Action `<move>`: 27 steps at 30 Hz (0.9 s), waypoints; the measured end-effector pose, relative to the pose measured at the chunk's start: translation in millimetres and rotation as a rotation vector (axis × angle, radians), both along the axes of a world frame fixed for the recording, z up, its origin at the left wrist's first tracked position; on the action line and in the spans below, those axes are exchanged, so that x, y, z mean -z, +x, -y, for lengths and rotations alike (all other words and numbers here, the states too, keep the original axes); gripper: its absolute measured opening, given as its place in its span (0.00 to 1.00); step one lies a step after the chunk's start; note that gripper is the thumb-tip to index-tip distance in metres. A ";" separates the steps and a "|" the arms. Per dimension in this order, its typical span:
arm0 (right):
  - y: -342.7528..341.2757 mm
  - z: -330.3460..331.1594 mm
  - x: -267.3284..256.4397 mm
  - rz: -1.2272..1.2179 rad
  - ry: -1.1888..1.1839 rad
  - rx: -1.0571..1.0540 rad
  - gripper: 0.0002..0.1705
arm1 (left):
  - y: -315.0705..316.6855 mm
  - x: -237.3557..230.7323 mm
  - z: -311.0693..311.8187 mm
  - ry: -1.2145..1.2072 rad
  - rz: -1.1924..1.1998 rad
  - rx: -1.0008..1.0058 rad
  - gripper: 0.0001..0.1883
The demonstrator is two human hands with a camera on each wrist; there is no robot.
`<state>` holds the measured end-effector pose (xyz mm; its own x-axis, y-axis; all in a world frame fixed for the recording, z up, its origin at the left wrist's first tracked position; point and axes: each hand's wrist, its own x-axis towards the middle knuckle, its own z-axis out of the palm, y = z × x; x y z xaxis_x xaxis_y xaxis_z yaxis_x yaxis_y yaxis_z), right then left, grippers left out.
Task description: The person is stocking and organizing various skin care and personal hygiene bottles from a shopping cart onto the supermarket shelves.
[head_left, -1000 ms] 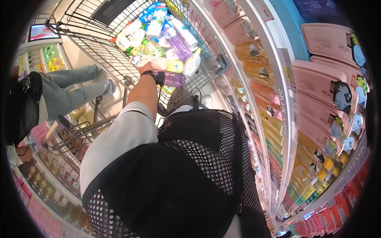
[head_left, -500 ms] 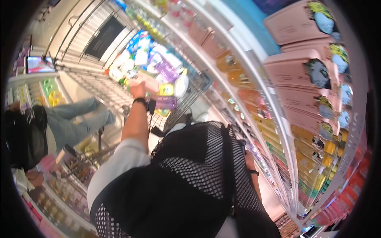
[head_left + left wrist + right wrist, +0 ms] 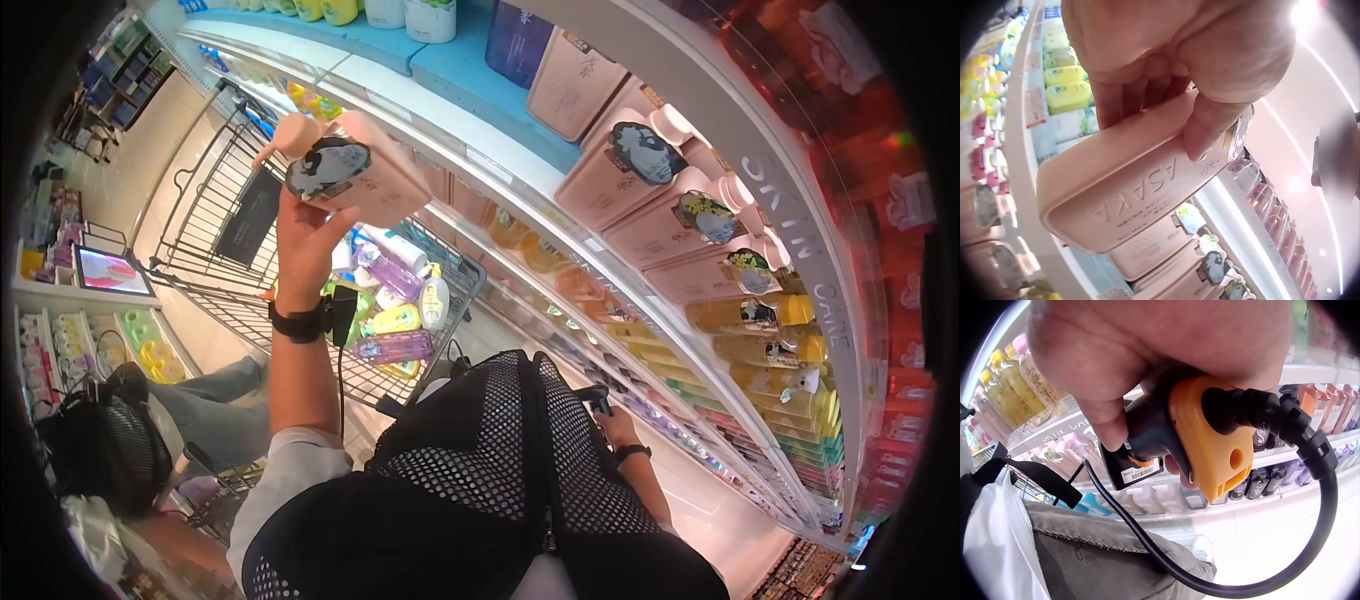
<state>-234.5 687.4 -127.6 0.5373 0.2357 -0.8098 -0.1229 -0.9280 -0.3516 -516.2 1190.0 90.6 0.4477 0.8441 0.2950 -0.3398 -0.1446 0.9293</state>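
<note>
My left hand (image 3: pixel 303 250) grips a pink pump bottle (image 3: pixel 378 190) up at shelf height over the shopping cart (image 3: pixel 470 272). In the left wrist view the bottle (image 3: pixel 1129 187) shows raised ASAKA lettering, with the thumb across its front face and the other fingers behind. Low at my right side, my right hand (image 3: pixel 620 430) holds a black and orange barcode scanner (image 3: pixel 1200 444) with a thick black cable. Inside the cart lie purple bottles (image 3: pixel 395 347), a yellow bottle (image 3: pixel 392 318) and a white pump bottle (image 3: pixel 433 300).
A long shelf (image 3: pixel 690 370) runs along the right, with matching pink bottles (image 3: pixel 630 160) and yellow bottles (image 3: pixel 755 312) on it. Another person in jeans (image 3: pixel 215 395) stands at the left beside a second cart. Behind them is a display with a lit screen (image 3: pixel 110 272).
My left hand has lifted the pink pump bottle out of the cart and raised it toward the upper shelf. The head view has turned, and my right hand now shows at the lower right.
</note>
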 end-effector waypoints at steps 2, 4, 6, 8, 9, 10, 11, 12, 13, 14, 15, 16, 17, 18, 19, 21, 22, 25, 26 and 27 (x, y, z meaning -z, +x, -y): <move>2.6 4.2 -5.1 0.020 0.011 0.001 0.21 | 21.4 -12.6 -4.9 -0.001 -0.018 0.053 0.35; -0.3 18.2 5.6 0.024 0.049 0.066 0.21 | 50.7 -29.3 -11.7 0.113 -0.037 0.202 0.34; -7.9 23.1 4.6 0.042 0.048 0.121 0.21 | 74.5 -26.0 -21.8 0.129 0.042 0.329 0.33; -8.7 31.6 1.0 0.045 0.041 0.123 0.21 | 86.0 -26.3 -24.4 0.175 0.027 0.330 0.32; -17.2 40.0 2.7 0.053 0.046 0.163 0.20 | 100.1 -28.1 -27.6 0.191 0.033 0.373 0.32; -21.3 46.7 3.4 0.056 0.042 0.180 0.20 | 106.9 -26.8 -29.6 0.197 0.000 0.413 0.33; -21.7 46.2 -0.6 0.057 0.038 0.167 0.20 | 106.7 -24.9 -33.8 0.195 -0.034 0.432 0.33; -32.1 55.5 -0.7 0.055 0.042 0.202 0.20 | 117.7 -28.1 -39.2 0.200 -0.034 0.467 0.33; -33.1 64.4 -0.5 0.032 0.005 0.223 0.20 | 125.0 -31.3 -47.0 0.196 -0.044 0.517 0.33; -39.1 70.7 0.1 0.008 -0.031 0.245 0.20 | 129.4 -33.6 -50.6 0.192 -0.056 0.570 0.34; -40.3 72.8 1.2 0.027 -0.020 0.246 0.19 | 129.3 -32.9 -50.2 0.159 -0.043 0.584 0.34; -43.6 75.4 2.0 0.027 -0.018 0.250 0.19 | 131.7 -32.1 -51.3 0.161 -0.042 0.589 0.34; -47.5 78.3 3.3 0.023 -0.011 0.276 0.19 | 137.6 -31.9 -53.3 0.148 -0.056 0.592 0.33; -48.5 81.1 3.7 0.016 -0.010 0.291 0.19 | 139.7 -29.4 -54.9 0.130 -0.071 0.585 0.33; -50.5 83.4 5.4 0.016 -0.010 0.296 0.19 | 140.4 -26.8 -58.2 0.111 -0.107 0.619 0.33; -53.4 84.8 8.3 0.034 0.000 0.303 0.19 | 146.8 -19.7 -61.4 0.104 -0.114 0.652 0.34; -54.3 85.5 9.4 0.033 -0.001 0.305 0.19 | 148.8 -17.5 -62.0 0.095 -0.120 0.680 0.34; -53.1 79.3 6.1 0.030 0.008 0.301 0.19 | 156.2 -15.8 -55.9 0.078 -0.134 0.693 0.33; -52.4 75.5 2.5 0.028 0.006 0.299 0.19 | 156.5 -13.4 -55.8 0.073 -0.135 0.689 0.33; -52.0 73.4 1.0 0.028 0.007 0.302 0.19 | 159.8 -12.1 -56.0 0.099 -0.128 0.709 0.32</move>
